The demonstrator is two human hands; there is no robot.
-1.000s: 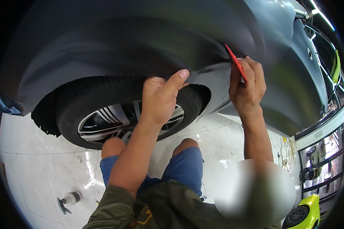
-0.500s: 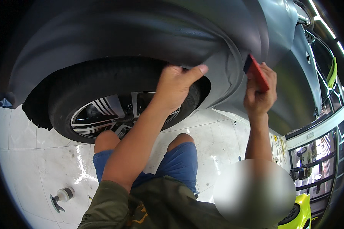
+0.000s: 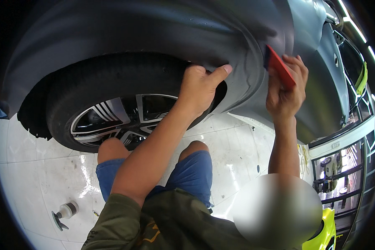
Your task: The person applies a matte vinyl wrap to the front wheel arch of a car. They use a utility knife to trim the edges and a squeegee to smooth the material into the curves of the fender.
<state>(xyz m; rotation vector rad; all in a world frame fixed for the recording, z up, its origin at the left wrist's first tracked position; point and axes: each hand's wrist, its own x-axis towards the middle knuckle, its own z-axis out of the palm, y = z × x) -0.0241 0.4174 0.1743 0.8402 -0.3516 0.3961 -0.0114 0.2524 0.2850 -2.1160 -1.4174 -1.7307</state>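
Matte dark grey film [image 3: 125,31] covers the car's fender, with creases and a raised fold running down behind the wheel arch. My left hand [image 3: 200,86] is closed at the arch's rear edge, thumb lying on the film and fingers curled under, out of sight. A red squeegee [image 3: 282,68] with a dark edge is held in my right hand [image 3: 286,93]. Its dark edge meets the film, or nearly so, just right of the fold. Below the arch sits the black tyre [image 3: 73,85] with its black and silver wheel rim [image 3: 108,116].
On the glossy pale floor [image 3: 41,179] at lower left lies a spray bottle [image 3: 66,212]. The car's door [image 3: 335,75] and a green cloth [image 3: 361,79] are at the right. A yellow-green car [image 3: 324,233] shows at lower right. My knees are close to the wheel.
The wheel and floor have shifted slightly up and left in the picture. My right hand with the squeegee is a little higher. My left hand keeps its hold at the arch edge.
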